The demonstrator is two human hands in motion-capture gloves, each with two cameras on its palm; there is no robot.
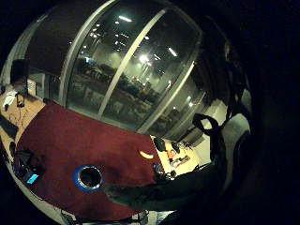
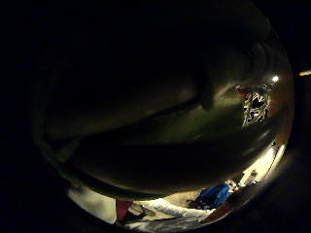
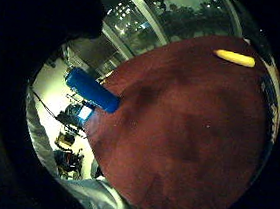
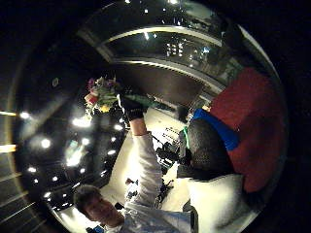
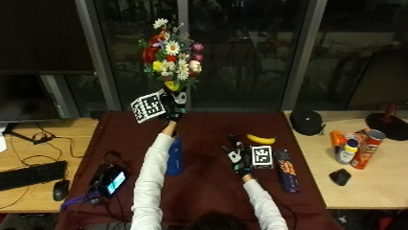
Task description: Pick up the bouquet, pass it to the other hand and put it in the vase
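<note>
Here we see the bouquet (image 5: 171,53) raised high in the left hand (image 5: 171,108), above the blue vase (image 5: 175,156).
We note its fingers wrapped round the stems, with daisies and red, yellow and pink blooms fanning above; the right hand (image 5: 240,159) hovers low over the maroon cloth (image 5: 204,187) on the bench (image 5: 38,139), fingers relaxed, holding nothing, well apart from the flowers.
</note>
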